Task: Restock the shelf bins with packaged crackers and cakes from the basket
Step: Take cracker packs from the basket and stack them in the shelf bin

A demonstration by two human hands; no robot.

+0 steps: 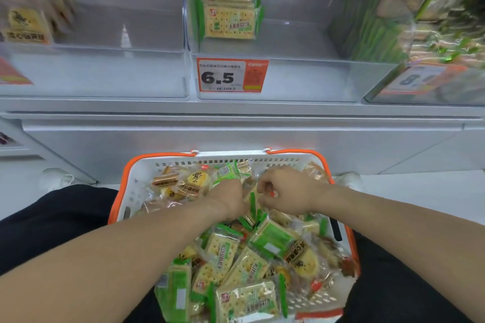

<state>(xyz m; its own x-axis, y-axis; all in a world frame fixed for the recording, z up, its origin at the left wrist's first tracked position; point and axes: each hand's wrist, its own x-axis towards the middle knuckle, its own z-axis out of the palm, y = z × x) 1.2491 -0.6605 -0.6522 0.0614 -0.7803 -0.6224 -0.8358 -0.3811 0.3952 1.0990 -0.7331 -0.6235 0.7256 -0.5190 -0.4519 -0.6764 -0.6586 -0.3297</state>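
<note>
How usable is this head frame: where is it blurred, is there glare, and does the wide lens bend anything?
Head view: the top corners smear with motion blur, so the right bin and left bin contents are unreadable; the centre is sharp, the 6.5 price tag legible; the basket and both hands are clear enough; small glare streak on the clear bin wall; the shelf edge bows slightly from the wide lens.

White shelf (236, 106) carries three clear bins (275, 78).
</note>
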